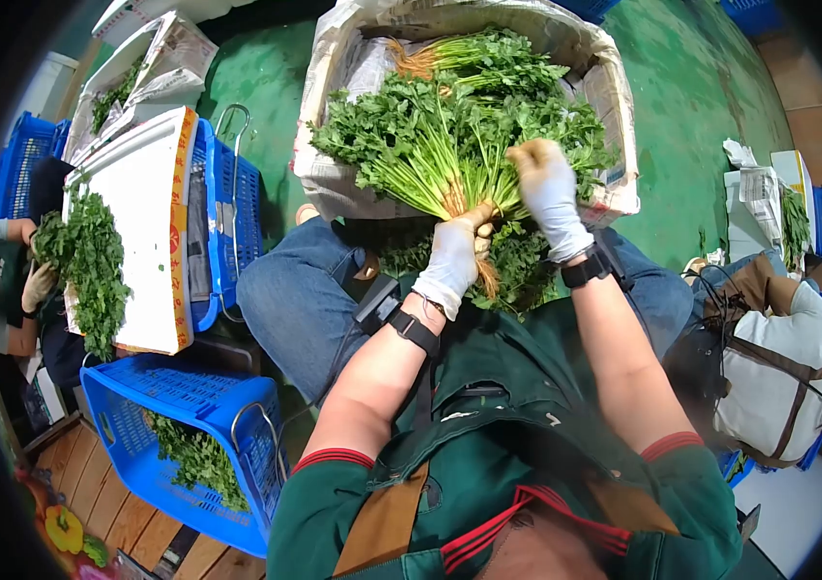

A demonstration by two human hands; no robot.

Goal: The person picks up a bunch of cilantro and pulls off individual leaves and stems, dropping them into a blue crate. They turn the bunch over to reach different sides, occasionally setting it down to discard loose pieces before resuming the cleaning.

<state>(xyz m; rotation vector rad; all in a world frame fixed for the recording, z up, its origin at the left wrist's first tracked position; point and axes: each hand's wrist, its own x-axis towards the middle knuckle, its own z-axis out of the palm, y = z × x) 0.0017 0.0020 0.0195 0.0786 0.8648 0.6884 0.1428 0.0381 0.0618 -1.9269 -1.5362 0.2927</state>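
My left hand (454, 253), in a white glove with the fingertips bare, is closed around the root end of a bunch of coriander (445, 159). Its pale stems fan away from me and its leaves lie over the near side of a paper-lined box. My right hand (546, 188), gloved the same way, is above the right side of the leaves with its fingers curled together; what lies between them is hidden. Orange-brown roots (488, 278) hang below my left hand. More coriander (517, 58) lies at the box's far side, roots to the left, and leaves (527, 266) show between my knees.
The paper-lined box (623, 116) stands in front of me on the green floor (686, 106). At left, another person's hand (39, 287) touches greens (92, 266) on a white foam lid (150, 280). A blue crate (188, 382) holds greens nearby. A person in white (783, 362) sits at right.
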